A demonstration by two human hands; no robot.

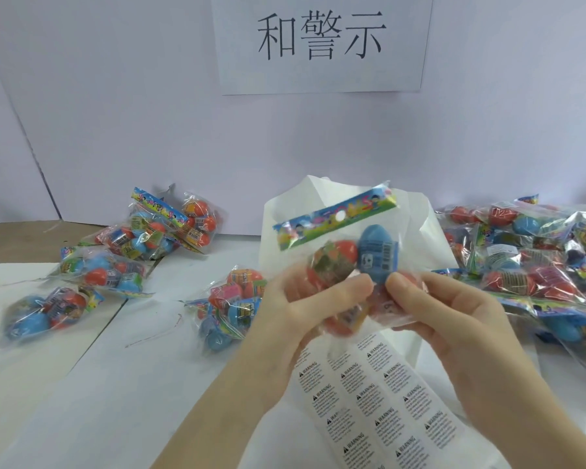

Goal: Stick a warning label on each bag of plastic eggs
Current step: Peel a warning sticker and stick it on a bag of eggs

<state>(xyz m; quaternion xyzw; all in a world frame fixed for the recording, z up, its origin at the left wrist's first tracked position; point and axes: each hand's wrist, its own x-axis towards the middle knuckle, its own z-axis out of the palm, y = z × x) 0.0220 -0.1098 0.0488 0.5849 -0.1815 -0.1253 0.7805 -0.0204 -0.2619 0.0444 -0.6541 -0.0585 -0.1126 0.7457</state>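
1. One bag (pixel 344 252) of plastic eggs is held up between the two hands, above the label sheet (pixel 376 397), its printed header strip on the far side.
2. The left hand (pixel 305 299) is curled round the bag's lower left part, thumb across the front; the right hand (pixel 454 309) grips the lower right part, thumb pressed on the film near the blue egg (pixel 378 253).
3. Whether a warning label is already on this bag cannot be told; none is seen on its facing side, and no loose label is seen in either hand.
4. The sheet, lying on the surface (pixel 122 384) under the wrists, carries many printed labels, so much labelling is judged to remain.
5. A few bags (pixel 126 252) are scattered left of the left hand; they are judged the finished lot, though no labels can be made out on them.
6. A larger heap (pixel 535 252) lies right of the right hand, probably waiting its turn.
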